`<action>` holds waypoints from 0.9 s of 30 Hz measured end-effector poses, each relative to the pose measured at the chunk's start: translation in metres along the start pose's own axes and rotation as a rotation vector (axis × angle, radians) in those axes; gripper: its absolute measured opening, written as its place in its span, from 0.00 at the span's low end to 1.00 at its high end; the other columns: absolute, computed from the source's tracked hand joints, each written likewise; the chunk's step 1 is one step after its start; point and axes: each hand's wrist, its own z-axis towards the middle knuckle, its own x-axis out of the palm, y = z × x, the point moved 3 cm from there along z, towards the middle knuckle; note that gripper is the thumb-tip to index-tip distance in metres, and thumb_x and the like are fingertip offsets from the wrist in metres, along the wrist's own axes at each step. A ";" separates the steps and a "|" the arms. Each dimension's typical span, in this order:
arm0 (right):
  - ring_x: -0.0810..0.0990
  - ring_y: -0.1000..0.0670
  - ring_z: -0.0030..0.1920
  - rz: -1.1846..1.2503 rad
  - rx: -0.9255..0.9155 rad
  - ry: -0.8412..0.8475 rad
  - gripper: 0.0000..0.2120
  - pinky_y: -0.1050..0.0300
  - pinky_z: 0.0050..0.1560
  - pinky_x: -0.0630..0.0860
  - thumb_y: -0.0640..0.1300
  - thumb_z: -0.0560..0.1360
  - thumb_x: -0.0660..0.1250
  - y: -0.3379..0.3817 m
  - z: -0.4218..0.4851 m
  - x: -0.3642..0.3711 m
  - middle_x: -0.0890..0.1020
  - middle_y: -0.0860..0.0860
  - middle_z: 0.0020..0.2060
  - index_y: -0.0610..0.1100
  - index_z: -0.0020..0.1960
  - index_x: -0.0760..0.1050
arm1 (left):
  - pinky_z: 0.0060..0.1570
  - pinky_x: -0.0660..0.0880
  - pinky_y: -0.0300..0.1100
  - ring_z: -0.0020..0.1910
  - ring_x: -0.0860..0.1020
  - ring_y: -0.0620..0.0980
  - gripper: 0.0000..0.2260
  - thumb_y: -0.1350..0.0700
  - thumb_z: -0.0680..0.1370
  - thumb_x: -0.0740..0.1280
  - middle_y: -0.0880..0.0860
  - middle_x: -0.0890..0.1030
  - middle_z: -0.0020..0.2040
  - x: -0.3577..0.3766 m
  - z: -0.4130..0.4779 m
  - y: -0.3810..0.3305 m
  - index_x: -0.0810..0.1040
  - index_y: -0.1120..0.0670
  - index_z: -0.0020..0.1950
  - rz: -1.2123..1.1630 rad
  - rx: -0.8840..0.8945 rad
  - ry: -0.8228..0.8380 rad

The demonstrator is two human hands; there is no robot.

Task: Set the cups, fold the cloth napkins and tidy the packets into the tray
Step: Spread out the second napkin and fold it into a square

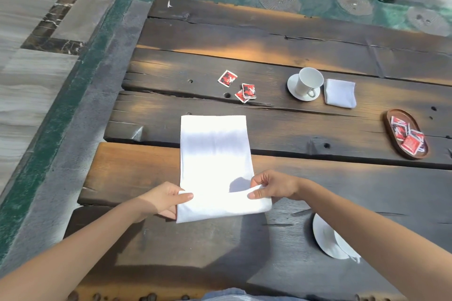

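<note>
Napkin (215,154), white cloth, lies lengthwise before us on a dark plank table (318,178). We pinch its near corners, our left hand (163,199) and right hand (274,184) each closed with thumb on top, lifting that edge slightly. Farther off, three red packets (245,91) lie loose. To their right a white cup (308,82) stands on a saucer (292,85), just beside a folded napkin (340,93). An oval wooden tray (391,115) at right holds more packets.
</note>
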 end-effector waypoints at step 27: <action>0.77 0.51 0.35 0.617 -0.003 -0.720 0.09 0.56 0.38 0.77 0.38 0.77 0.64 0.038 0.088 -0.076 0.79 0.49 0.36 0.46 0.40 0.76 | 0.53 0.76 0.54 0.44 0.74 0.53 0.10 0.55 0.77 0.64 0.57 0.76 0.42 -0.086 0.091 -0.067 0.79 0.60 0.43 -0.206 0.116 -0.750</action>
